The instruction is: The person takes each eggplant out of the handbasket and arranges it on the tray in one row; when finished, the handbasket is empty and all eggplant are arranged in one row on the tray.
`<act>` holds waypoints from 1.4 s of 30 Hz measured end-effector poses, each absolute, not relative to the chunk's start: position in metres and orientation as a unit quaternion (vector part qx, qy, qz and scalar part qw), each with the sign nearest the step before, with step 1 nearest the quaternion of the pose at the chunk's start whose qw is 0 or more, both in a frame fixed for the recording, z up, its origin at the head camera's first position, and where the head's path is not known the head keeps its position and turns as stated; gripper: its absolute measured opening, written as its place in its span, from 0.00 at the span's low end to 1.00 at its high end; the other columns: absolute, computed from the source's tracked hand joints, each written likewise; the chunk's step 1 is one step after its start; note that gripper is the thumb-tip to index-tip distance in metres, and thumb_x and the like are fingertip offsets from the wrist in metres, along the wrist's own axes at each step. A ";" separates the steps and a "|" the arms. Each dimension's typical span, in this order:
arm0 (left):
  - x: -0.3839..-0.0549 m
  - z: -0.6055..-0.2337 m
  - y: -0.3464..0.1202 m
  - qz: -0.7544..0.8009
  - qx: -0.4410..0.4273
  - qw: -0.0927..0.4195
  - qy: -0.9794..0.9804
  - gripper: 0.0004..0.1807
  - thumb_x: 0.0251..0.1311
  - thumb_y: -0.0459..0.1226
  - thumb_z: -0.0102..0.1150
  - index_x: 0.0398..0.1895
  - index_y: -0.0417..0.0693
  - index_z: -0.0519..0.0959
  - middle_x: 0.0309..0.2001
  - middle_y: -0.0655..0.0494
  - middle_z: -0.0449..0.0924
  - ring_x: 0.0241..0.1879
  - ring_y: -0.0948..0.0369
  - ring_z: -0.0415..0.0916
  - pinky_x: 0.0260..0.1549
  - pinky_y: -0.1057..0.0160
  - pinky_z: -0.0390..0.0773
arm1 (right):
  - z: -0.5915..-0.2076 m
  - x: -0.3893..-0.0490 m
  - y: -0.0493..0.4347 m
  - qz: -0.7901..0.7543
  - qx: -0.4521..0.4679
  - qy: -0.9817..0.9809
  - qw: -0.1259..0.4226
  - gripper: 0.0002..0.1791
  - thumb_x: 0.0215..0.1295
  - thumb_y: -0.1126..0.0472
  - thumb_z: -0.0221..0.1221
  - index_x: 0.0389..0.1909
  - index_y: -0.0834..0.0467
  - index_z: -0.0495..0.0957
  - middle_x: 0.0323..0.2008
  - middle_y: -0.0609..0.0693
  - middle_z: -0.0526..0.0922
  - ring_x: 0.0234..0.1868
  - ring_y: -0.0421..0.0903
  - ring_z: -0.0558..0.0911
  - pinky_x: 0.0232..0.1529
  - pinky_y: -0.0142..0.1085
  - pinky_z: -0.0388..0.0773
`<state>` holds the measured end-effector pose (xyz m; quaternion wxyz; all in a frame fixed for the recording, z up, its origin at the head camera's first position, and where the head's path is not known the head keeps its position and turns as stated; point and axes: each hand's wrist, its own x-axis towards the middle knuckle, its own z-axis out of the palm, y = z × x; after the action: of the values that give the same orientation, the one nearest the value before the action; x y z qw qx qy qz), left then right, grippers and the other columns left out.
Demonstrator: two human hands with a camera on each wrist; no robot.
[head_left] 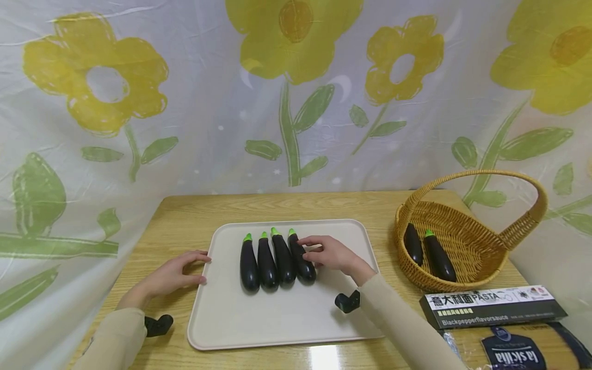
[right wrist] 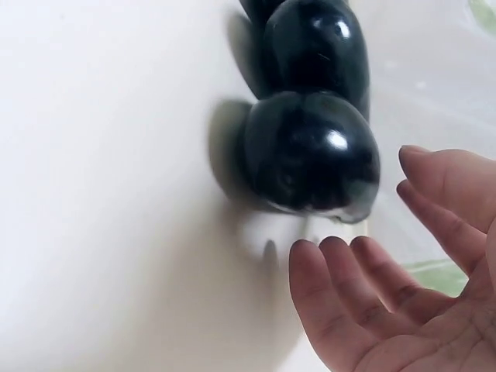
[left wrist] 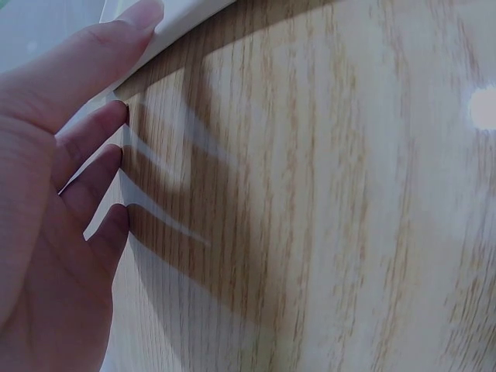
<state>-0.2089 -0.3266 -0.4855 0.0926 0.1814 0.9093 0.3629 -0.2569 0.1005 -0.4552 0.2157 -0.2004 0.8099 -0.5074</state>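
Several dark eggplants (head_left: 267, 263) lie side by side on a white tray (head_left: 277, 321), their green stem ends pointing away from me. My right hand (head_left: 330, 254) hovers at the rightmost eggplant (head_left: 303, 264), thumb and fingers spread and loosely bent. In the right wrist view a gap shows between those fingertips and the round end of the nearest eggplant (right wrist: 310, 155). At the tray's left edge is my left hand (head_left: 178, 272), fingers apart, fingertips right at the rim. The left wrist view shows its thumb over the tray rim (left wrist: 190, 19), holding nothing.
To the right stands a wicker basket (head_left: 476, 241) with a tall handle and two eggplants (head_left: 439, 257) inside. In front of it lie a black-and-white pasta box (head_left: 495, 307) and a clear-and-blue pasta packet (head_left: 513, 349). A flowered curtain (head_left: 199, 103) hangs behind the wooden table (head_left: 194, 210).
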 end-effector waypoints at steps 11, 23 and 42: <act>-0.209 -0.487 -0.328 0.362 0.180 0.093 0.910 0.28 0.57 0.47 0.69 0.59 0.46 0.76 0.68 0.37 0.64 0.69 0.35 0.55 0.62 0.32 0.57 | -0.436 -0.229 0.158 -0.517 -0.187 0.826 0.123 0.22 0.67 0.59 0.62 0.61 0.54 0.76 0.63 0.56 0.72 0.59 0.56 0.77 0.50 0.43 0.80; -0.209 -0.485 -0.328 0.364 0.176 0.099 0.909 0.28 0.57 0.47 0.69 0.59 0.46 0.76 0.69 0.37 0.63 0.69 0.35 0.54 0.62 0.32 0.56 | -0.402 -0.194 0.258 -0.520 -0.116 0.843 0.076 0.29 0.71 0.50 0.57 0.68 0.58 0.67 0.60 0.63 0.75 0.51 0.47 0.82 0.51 0.38 0.79; -0.210 -0.487 -0.330 0.365 0.178 0.098 0.908 0.27 0.57 0.48 0.69 0.58 0.49 0.76 0.68 0.39 0.64 0.69 0.36 0.55 0.62 0.32 0.57 | -0.401 -0.245 0.380 -0.502 0.021 0.861 0.084 0.42 0.75 0.42 0.45 0.76 0.66 0.45 0.73 0.70 0.51 0.69 0.61 0.61 0.51 0.31 0.78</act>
<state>-0.2103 -0.3299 -0.4872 0.0983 0.1781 0.9084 0.3652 -0.2445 0.3805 -0.4011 0.0841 0.0206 0.8605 -0.5020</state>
